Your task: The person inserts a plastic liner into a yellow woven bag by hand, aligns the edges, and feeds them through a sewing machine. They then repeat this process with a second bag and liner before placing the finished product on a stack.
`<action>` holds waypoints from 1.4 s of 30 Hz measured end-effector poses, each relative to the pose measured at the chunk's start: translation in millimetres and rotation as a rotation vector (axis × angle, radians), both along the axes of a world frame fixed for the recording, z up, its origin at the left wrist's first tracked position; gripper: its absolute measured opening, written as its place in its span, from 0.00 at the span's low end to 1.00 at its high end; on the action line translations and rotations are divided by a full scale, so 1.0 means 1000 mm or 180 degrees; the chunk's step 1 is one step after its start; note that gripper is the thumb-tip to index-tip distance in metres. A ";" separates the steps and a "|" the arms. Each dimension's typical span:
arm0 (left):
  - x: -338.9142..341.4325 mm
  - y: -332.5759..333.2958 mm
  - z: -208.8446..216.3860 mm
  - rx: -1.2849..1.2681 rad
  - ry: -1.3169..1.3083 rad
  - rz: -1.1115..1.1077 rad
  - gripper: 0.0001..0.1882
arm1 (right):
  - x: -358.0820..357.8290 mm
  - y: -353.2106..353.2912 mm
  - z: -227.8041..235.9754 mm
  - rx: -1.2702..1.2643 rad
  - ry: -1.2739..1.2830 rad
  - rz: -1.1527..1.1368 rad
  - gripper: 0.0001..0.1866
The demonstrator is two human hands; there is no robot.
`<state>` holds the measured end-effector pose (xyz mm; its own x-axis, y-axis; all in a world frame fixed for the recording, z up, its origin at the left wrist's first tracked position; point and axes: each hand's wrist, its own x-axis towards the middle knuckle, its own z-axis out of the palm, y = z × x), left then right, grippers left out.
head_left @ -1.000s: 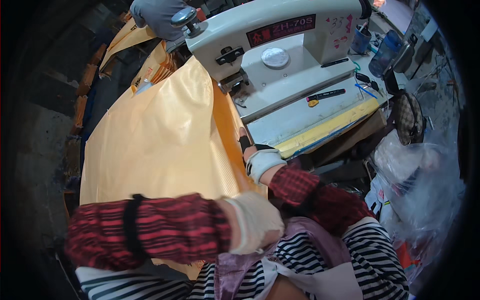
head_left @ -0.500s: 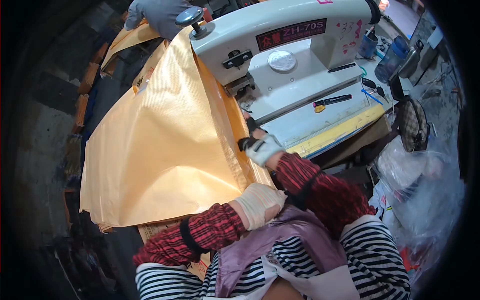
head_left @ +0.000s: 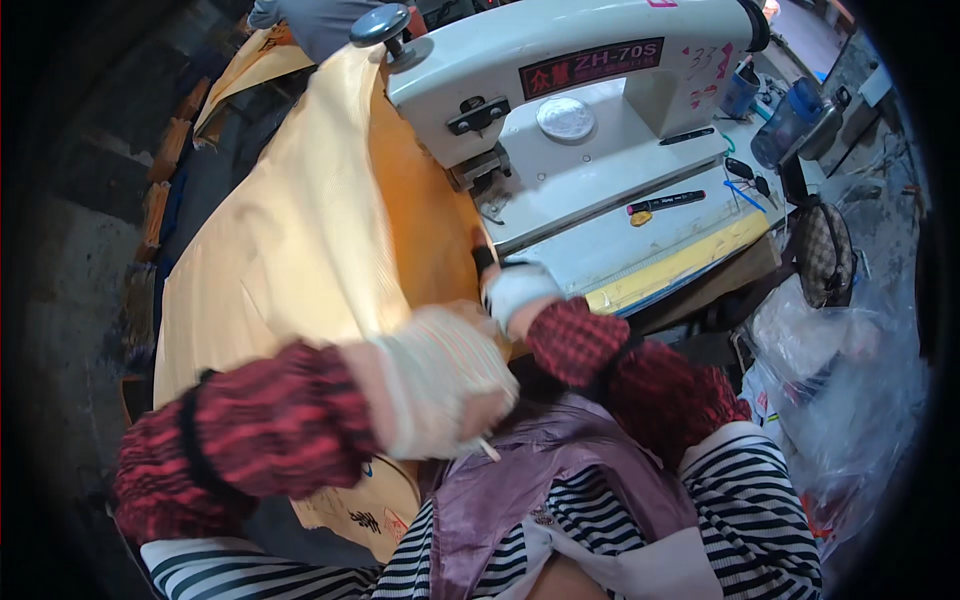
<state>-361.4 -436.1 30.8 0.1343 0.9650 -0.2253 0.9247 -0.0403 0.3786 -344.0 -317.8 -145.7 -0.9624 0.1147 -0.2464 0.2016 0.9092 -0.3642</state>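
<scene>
A large yellow woven sack [head_left: 270,250] hangs in front of and left of the white industrial sewing machine [head_left: 560,45], its upper edge by the machine head. My right hand [head_left: 520,290], in a white glove with dark finger coverings, is closed at the sack's right edge, beside the machine bed. Nearer to me and raised over the sack's lower part is my left hand [head_left: 445,385], in a pale glove and blurred by motion. Its fingers look curled. A small pale tip shows below them; what it belongs to cannot be made out.
On the machine table lie a marker [head_left: 665,203], a white round lid [head_left: 565,119] and sunglasses [head_left: 745,172]. A blue bottle [head_left: 785,125] stands farther right. Clear plastic bags [head_left: 830,370] hang at the right. Another person [head_left: 335,30] works at the far left.
My left hand has moved up and left, away from my lap. The sack's near side has shifted left, showing more of its darker inner face. My right hand has barely moved.
</scene>
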 end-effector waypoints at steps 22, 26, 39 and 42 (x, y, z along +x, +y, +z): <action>0.014 -0.086 -0.161 -0.0917 0.0956 0.1311 0.12 | 0.121 -0.011 -0.042 -0.4930 -0.0631 -0.0129 0.13; 0.026 -0.076 -0.123 -0.2106 0.0327 0.2203 0.15 | 0.138 -0.023 -0.066 -0.6023 -0.1060 0.0040 0.12; 0.045 -0.037 -0.137 0.1350 0.0690 0.2466 0.09 | 0.126 -0.009 -0.048 -0.3117 0.0408 0.0134 0.15; 0.046 -0.040 -0.172 0.1366 -0.1199 0.3590 0.09 | 0.130 -0.008 -0.011 -0.3434 -0.0155 -0.0256 0.16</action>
